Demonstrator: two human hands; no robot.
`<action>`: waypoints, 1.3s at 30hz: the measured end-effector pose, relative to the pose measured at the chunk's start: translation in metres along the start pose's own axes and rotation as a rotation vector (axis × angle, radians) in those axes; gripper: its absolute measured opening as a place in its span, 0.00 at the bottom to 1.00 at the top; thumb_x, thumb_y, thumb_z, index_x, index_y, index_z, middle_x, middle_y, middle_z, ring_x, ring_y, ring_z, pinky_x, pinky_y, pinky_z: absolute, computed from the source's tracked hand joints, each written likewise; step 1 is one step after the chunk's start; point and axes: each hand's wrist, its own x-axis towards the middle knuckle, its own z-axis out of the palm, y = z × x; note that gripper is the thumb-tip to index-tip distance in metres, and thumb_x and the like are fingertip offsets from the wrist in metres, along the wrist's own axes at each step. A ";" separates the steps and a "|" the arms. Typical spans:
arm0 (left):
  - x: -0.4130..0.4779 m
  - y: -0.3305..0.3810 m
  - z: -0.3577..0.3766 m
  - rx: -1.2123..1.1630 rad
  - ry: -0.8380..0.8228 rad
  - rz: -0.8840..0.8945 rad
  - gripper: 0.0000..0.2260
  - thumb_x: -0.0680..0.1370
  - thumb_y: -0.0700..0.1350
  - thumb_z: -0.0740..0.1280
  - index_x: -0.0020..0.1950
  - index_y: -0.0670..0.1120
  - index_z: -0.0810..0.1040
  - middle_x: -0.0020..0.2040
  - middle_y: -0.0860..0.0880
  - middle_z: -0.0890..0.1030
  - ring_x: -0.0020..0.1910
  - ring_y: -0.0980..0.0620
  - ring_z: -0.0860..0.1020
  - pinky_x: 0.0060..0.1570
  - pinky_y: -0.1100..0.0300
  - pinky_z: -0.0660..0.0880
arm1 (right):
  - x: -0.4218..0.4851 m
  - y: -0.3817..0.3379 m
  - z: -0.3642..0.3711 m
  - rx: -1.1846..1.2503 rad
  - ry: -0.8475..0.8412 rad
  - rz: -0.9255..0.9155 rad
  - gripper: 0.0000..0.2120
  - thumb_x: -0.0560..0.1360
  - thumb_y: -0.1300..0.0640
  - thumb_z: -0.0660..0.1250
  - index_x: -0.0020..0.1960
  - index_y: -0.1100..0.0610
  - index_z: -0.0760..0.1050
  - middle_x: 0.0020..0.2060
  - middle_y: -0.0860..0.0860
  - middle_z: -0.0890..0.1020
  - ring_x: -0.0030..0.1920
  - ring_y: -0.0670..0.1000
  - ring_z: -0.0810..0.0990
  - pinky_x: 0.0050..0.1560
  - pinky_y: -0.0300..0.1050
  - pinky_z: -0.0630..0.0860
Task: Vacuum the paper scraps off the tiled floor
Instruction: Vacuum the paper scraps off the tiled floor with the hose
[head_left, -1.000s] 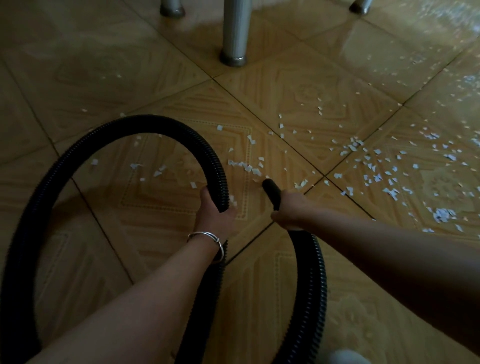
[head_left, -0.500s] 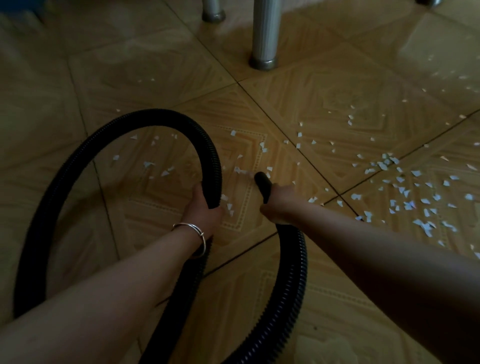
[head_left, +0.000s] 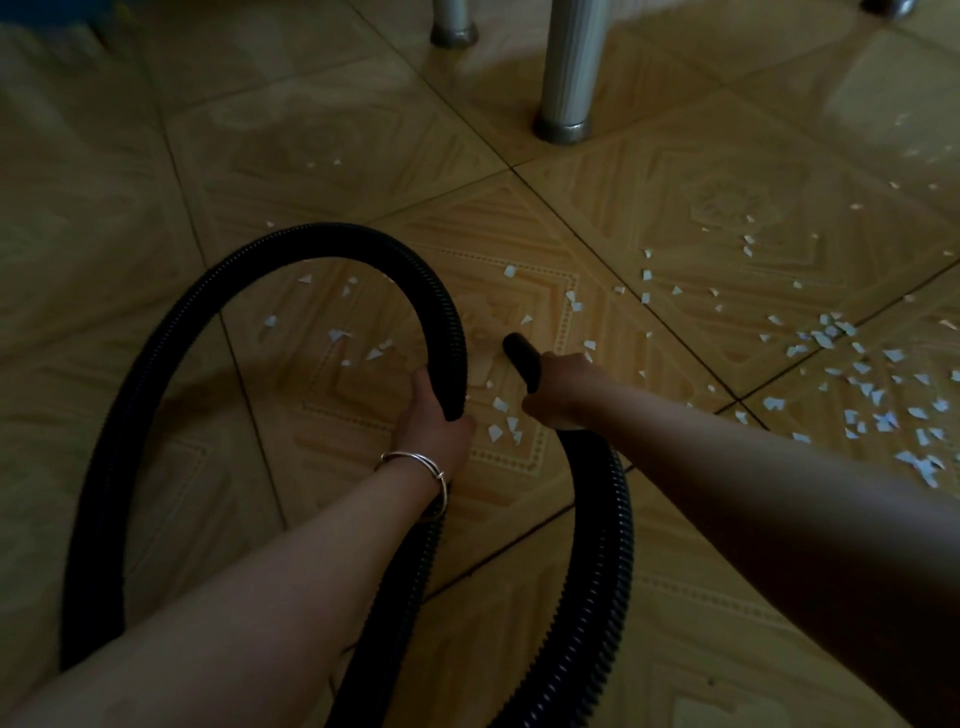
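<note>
A black ribbed vacuum hose (head_left: 171, 332) loops across the tiled floor (head_left: 322, 135). My left hand (head_left: 434, 415), a silver bangle at its wrist, grips the hose where the loop comes down. My right hand (head_left: 563, 387) grips the hose just behind its smooth black nozzle (head_left: 521, 353), which points up-left close to the floor. White paper scraps (head_left: 501, 421) lie between my hands, a few more scraps (head_left: 337, 335) sit inside the loop, and a dense patch of scraps (head_left: 872, 384) covers the tiles at the right.
Two round metal furniture legs stand on the floor at the top, one (head_left: 566, 73) near the centre and one (head_left: 453, 23) further back left. A third leg base (head_left: 883, 5) shows at the top right edge.
The view has swung left, so the dense scrap patch has slid toward the right edge. The nozzle has moved left over the scraps on the centre tile, several of which are gone. Both hands keep their grips.
</note>
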 end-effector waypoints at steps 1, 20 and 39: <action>0.000 -0.002 -0.001 -0.001 -0.005 0.003 0.26 0.76 0.40 0.63 0.71 0.50 0.56 0.53 0.48 0.73 0.47 0.47 0.73 0.47 0.57 0.72 | -0.005 0.002 0.001 -0.015 0.005 0.014 0.23 0.76 0.56 0.65 0.69 0.58 0.66 0.43 0.52 0.70 0.37 0.49 0.72 0.27 0.39 0.65; 0.005 -0.026 -0.023 0.004 0.043 -0.019 0.27 0.76 0.40 0.62 0.71 0.48 0.55 0.50 0.45 0.73 0.43 0.46 0.73 0.42 0.56 0.71 | -0.043 -0.011 0.038 0.021 -0.056 0.015 0.22 0.76 0.54 0.65 0.68 0.54 0.65 0.40 0.50 0.70 0.36 0.49 0.73 0.29 0.39 0.68; 0.017 -0.042 -0.044 0.018 0.120 -0.084 0.29 0.76 0.39 0.62 0.73 0.49 0.52 0.59 0.41 0.75 0.54 0.39 0.76 0.54 0.46 0.75 | -0.026 -0.065 0.039 -0.059 -0.029 -0.084 0.24 0.76 0.52 0.65 0.69 0.56 0.64 0.57 0.55 0.74 0.47 0.53 0.74 0.41 0.45 0.70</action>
